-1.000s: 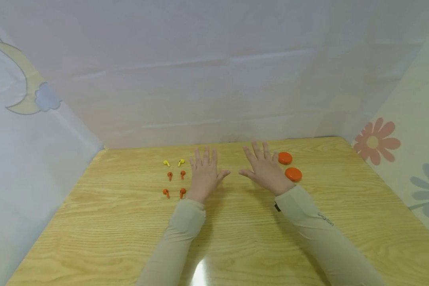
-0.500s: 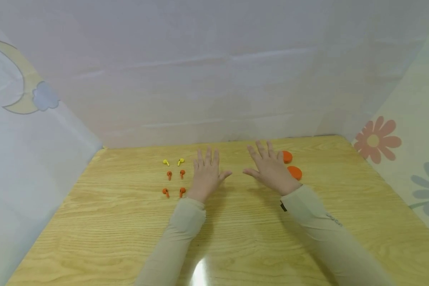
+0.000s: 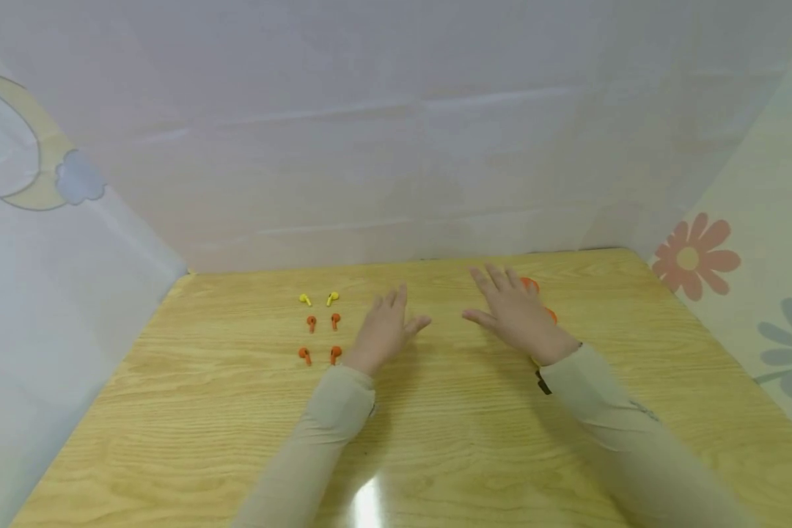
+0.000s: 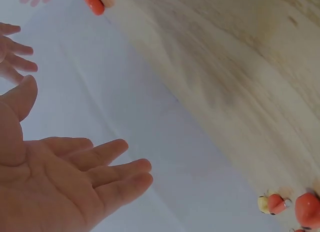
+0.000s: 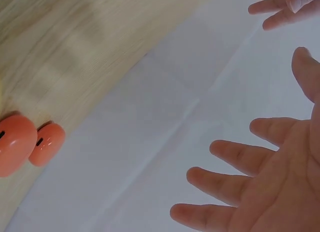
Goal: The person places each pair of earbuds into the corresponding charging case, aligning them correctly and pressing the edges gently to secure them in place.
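1. Your left hand [image 3: 383,331] is released: fingers straight and loose, palm off the wooden table [image 3: 171,411], holding nothing. It hovers just right of the earbud grid.
2. Your right hand [image 3: 518,317] is also released, fingers spread, gripping nothing. It hangs over the two orange earbud cases [image 5: 30,142] and blocks most of them from the head view.
3. Earbud layout, left of centre on the table: yellow earbuds [image 3: 318,298] in the far row, an orange pair [image 3: 323,322] in the middle, another orange pair [image 3: 320,355] nearest you. All lie apart, none touched.
4. Cases sit at far right, well apart from the earbuds. Your hands are between the two groups.
5. My read of the step: the right hand is going for a case. Come down from above, pinch across the rounded sides, and don't nudge its neighbour; the two look to be touching.
6. Keep the left hand clear of the grid; a sweep would scatter those small pieces.
7. View differences: the head view shows the whole grid but only slivers of the cases. The right wrist view shows both cases fully, side by side, each with a dark slot on its face. The left wrist view catches a few earbuds at bottom right, blurred, plus one case at top left.
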{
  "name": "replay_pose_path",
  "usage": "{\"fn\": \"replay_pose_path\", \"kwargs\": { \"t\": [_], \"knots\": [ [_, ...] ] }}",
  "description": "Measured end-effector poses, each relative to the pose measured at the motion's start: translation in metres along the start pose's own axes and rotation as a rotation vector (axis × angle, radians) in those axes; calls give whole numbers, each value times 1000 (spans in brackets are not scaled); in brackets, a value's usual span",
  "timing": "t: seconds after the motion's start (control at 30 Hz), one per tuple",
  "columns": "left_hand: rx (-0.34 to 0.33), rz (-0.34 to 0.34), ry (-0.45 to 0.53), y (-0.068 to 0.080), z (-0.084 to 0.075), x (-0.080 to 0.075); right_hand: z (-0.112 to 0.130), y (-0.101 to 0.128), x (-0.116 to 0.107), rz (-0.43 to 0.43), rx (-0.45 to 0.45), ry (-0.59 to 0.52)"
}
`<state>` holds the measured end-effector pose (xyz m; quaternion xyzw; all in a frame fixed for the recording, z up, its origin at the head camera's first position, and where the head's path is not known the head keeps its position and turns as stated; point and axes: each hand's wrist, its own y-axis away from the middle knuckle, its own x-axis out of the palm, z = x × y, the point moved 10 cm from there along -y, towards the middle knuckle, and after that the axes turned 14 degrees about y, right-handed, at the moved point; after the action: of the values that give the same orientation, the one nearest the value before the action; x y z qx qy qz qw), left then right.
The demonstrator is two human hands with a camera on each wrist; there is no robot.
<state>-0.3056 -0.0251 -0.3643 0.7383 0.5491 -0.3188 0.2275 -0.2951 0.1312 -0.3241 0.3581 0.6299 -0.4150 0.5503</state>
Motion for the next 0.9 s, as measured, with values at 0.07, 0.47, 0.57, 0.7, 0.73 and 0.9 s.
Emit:
{"fn": "replay_pose_path", "kwargs": {
  "t": [0.07,0.47,0.57,0.7,0.73,0.9],
  "knots": [
    [-12,13,58,1,1,2,-2,4,-1,3,-3,2],
    [41,49,104,3,-6,13,-10,19,-9,-37,-19,2],
    [72,55,102,6,-10,15,-10,23,-11,-47,-21,6],
    [103,60,82,8,-13,17,-12,28,-13,-49,-22,7],
    [105,62,81,8,-12,17,-13,30,-14,-52,-23,4],
    [109,65,112,9,-10,18,-17,35,-15,-62,-35,-1]
  ]
}}
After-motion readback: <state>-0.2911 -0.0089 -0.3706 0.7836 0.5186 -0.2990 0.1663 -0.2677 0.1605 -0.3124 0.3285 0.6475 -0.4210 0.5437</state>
